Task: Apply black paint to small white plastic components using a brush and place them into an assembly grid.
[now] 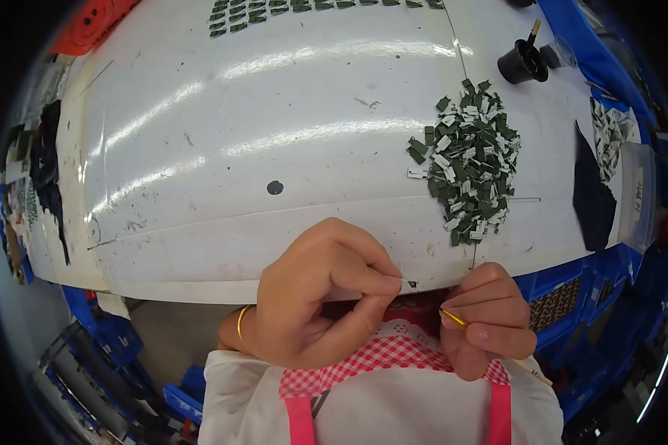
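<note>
Beside the white table [274, 230], a slanted paintbrush [455, 320] is gripped, tip up-left, by the right hand [491, 315], the left hand [308, 285] being pinched closed.

Room to pass is found over the middle of the white table [334, 167]. The right side is blocked by a green-and-white pile [473, 163] and, farther off, a black cup [521, 65].

thin brush [455, 320] | gold ferrule | slanted, in right hand [490, 322] | green-white pieces [476, 159] | loosely heaped
</note>
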A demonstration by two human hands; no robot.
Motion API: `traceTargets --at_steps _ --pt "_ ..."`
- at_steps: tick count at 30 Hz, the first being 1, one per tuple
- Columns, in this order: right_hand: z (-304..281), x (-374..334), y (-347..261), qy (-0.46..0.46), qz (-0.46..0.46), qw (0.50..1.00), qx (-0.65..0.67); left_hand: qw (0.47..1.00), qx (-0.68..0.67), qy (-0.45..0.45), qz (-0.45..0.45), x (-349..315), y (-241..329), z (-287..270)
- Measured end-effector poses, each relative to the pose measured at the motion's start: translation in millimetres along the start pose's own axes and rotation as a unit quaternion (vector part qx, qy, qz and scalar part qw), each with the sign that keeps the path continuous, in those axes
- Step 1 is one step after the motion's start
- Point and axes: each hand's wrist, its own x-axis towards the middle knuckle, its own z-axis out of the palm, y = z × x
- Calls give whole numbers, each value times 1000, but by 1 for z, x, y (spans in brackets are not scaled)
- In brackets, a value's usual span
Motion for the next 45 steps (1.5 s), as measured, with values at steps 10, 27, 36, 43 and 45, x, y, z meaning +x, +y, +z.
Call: traceTargets --at_steps 10,27,36,43,45 --pt "-3 8 -3 -11 59 998 33 993 -82 -7 -87 1 9 -5" --pt "-7 13 -3 -37 108 989 89 991 -89 -52 -83 2 5 -8" --pt "-8 9 -3 -7 92 994 57 999 -30 -40 -12 -1 -2 -3" --pt "-16 13 -4 -89 79 993 24 998 -14 10 63 -6 -17 9" --pt "-15 14 -3 -97 80 992 18 998 -3 16 69 -6 -17 9"
